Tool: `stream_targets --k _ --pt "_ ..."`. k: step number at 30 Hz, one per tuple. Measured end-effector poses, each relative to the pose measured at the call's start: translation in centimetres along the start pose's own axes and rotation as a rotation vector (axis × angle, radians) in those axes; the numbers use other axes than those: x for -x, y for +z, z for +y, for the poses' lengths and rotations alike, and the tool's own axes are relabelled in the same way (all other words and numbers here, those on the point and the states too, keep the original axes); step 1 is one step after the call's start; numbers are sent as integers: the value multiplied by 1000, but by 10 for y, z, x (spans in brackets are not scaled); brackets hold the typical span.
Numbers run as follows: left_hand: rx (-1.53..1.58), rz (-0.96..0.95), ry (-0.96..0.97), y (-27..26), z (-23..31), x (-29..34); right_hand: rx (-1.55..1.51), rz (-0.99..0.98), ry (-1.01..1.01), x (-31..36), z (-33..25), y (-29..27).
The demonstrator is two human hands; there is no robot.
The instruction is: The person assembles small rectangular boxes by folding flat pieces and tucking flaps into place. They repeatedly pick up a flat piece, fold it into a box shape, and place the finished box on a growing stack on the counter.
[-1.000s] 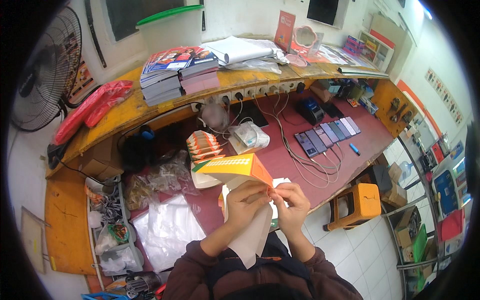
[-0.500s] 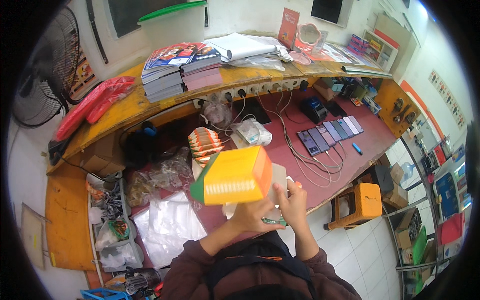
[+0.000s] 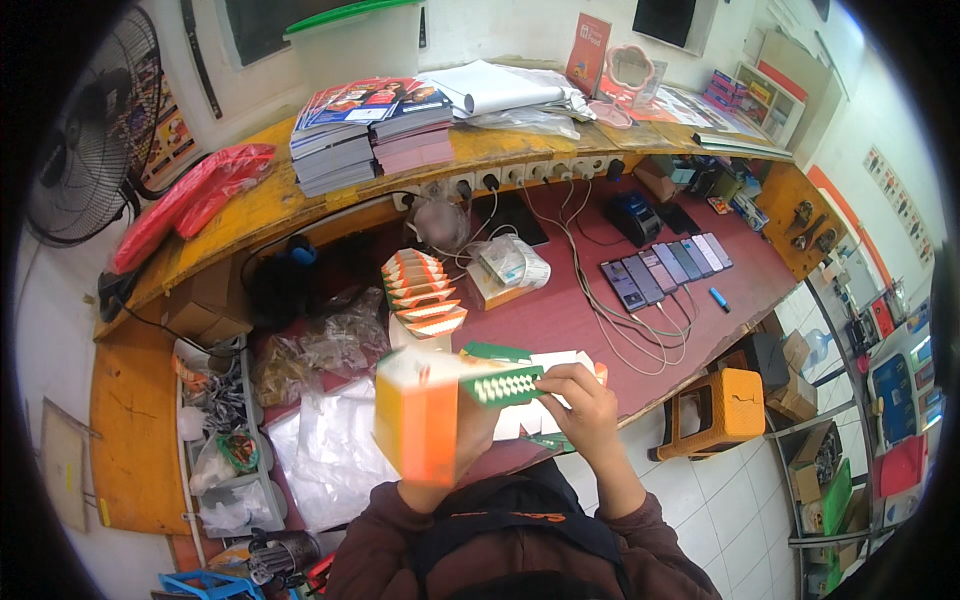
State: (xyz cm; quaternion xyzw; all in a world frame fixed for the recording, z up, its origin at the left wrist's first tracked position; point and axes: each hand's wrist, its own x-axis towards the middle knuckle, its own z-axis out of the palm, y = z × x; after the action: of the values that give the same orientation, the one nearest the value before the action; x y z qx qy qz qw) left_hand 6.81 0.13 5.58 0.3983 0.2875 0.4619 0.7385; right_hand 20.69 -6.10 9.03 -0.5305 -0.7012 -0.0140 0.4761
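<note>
An orange, yellow and green cardboard food box (image 3: pixel 428 425), blurred by motion, is held up before me at the table's near edge. My left hand (image 3: pixel 478 432) is wrapped round its far side, the fingers largely hidden behind the box. The thumb and fingers of my right hand (image 3: pixel 583 402) pinch the end of the box's green patterned flap (image 3: pixel 503 387), which sticks out to the right. White and green flat cartons (image 3: pixel 562 365) lie behind and below my right hand. Past the box stands a row of nested orange-and-white boxes (image 3: pixel 420 290).
Clear plastic bags (image 3: pixel 330 450) lie at the left, near a grey bin (image 3: pixel 265 500). Several phones (image 3: pixel 665 268) with charging cables rest at the right, beside a blue marker (image 3: pixel 719 299). A raised wooden shelf (image 3: pixel 480 180) borders the back. An orange stool (image 3: pixel 715 415) stands at right.
The box has turned and dropped lower and left, its green flap now facing right. My right hand has moved from the box's opening to that flap. Cartons behind have come into view.
</note>
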Motion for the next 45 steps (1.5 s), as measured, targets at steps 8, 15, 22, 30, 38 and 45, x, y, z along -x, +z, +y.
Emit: stream_targets --k 8,15,22,30,38,45 --pt "-708 -326 454 -12 17 7 -285 24 252 -7 -5 -10" --pt "-372 -31 397 -19 -11 9 -28 -17 81 -2 -13 -1" --pt "115 114 324 -7 -17 23 169 -194 -75 2 -16 13" --pt "398 -40 163 -6 28 28 31 -253 -71 -15 6 3" --pt "1276 -470 -173 -24 39 15 -100 248 13 -9 26 12" --pt "101 -201 380 12 15 19 -64 268 -165 -11 0 20"
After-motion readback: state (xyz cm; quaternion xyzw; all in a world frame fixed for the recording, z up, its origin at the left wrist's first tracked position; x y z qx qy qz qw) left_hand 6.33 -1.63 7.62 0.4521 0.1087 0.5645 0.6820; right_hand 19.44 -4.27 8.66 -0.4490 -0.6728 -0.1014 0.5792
